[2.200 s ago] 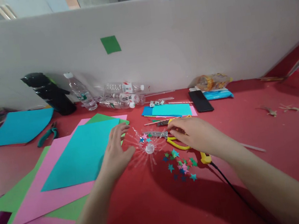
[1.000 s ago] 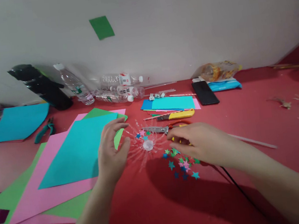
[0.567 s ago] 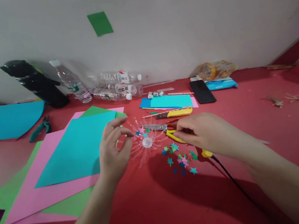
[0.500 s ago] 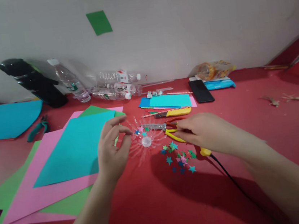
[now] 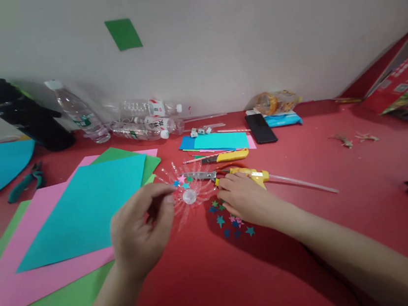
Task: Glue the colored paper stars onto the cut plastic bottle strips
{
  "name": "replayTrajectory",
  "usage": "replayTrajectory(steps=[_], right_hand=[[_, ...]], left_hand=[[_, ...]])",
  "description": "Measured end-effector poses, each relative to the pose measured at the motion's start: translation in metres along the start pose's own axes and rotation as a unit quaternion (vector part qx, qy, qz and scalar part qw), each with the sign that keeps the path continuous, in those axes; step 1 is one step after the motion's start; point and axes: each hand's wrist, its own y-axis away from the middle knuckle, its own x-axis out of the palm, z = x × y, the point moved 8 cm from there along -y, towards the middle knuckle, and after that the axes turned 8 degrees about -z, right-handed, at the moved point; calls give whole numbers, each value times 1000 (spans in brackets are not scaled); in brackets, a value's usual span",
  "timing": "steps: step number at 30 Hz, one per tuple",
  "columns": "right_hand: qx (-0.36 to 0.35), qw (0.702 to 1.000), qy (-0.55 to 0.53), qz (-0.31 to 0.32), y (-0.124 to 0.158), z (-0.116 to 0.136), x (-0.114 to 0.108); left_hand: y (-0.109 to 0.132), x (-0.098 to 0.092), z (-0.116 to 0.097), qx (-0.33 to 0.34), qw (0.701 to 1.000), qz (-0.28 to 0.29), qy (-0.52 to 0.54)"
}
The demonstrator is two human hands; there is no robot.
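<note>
My left hand [image 5: 142, 225] hovers beside the clear plastic bottle piece cut into spread strips [image 5: 189, 197]; its fingers are loosely curled, with a gap to the thumb and nothing visible between them. Several small paper stars [image 5: 182, 179] lie on those strips. My right hand [image 5: 244, 197] is closed over a yellow hot glue gun [image 5: 259, 176], hiding its handle. A clear glue stick [image 5: 304, 183] juts from the gun's rear. Behind the hand, scissors [image 5: 206, 175] lie partly covered. Below its fingers is a scatter of coloured paper stars [image 5: 220, 220].
Coloured paper sheets [image 5: 85, 212] spread across the left, with pliers [image 5: 25, 184] beyond. A yellow utility knife [image 5: 230, 156], small paper sheets [image 5: 221, 141] and a black phone [image 5: 261, 128] lie farther back. Plastic bottles [image 5: 145, 129] and a black flask [image 5: 24, 113] line the wall.
The view has turned right. My right hand has moved left over the glue gun, whose body and stick now show. My left hand's fingers have curled in closer to the thumb.
</note>
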Motion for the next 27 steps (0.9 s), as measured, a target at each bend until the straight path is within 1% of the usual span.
replayTrajectory(steps=[2, 4, 8, 13, 16, 18, 20, 22, 23, 25, 27], right_hand=[[2, 1000, 6, -12, 0, -2, 5], [6, 1000, 7, -22, 1, -4, 8], [13, 999, -10, -35, 1, -6, 10], [29, 996, -73, -49, 2, -14, 8], [47, 988, -130, -62, 5, -21, -10], [47, 981, -173, -68, 7, -18, -30], [47, 971, -219, -79, 10, -10, -53], [57, 937, -334, -86, 12, 1, -71], [59, 925, -362, -99, 13, 5, -78], [60, 914, -386, -110, 14, 13, -83], [63, 907, -398, -120, 15, 17, -82]], left_hand=[[4, 8, -4, 28, 999, 34, -9], [7, 15, -3, 36, 998, 55, -3], [7, 23, -1, 27, 998, 65, 4], [8, 23, -10, 39, 997, 70, 15], [8, 22, -15, 35, 995, 80, 38], [11, 25, -19, 41, 992, 110, 53], [15, 32, -26, 57, 984, 155, 71], [20, 39, -34, 72, 971, 200, 105], [22, 41, -39, 81, 966, 214, 120], [25, 44, -47, 89, 960, 229, 135], [26, 44, -52, 85, 960, 225, 144]])
